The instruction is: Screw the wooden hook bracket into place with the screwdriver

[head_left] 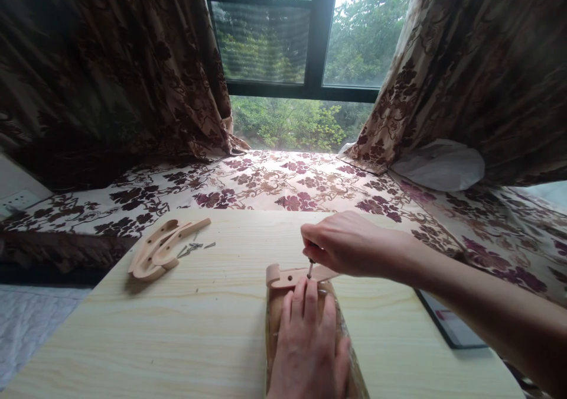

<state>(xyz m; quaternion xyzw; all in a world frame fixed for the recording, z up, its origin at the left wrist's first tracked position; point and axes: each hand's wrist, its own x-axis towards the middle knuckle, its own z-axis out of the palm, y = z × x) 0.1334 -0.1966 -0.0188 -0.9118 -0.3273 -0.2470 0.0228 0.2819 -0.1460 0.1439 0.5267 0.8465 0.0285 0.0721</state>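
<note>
Fingers of the left hand [308,343] are laid almost straight, slightly parted, over a brown film-wrapped block [275,307], no grip being seen; those of the right hand [340,245] are curled tight around a slim metal-shafted screwdriver [310,267]. Pale wooden hook-shaped piece [278,278] is set across the block's far end, long axis left to right, at the left fingertips, the nearer; shaft held near upright above it. Far edge of the pale wood-grained table [177,346] lies close behind; open room is found leftward, before two curved wooden pieces [146,264] and loose grey screws [194,247]
</note>
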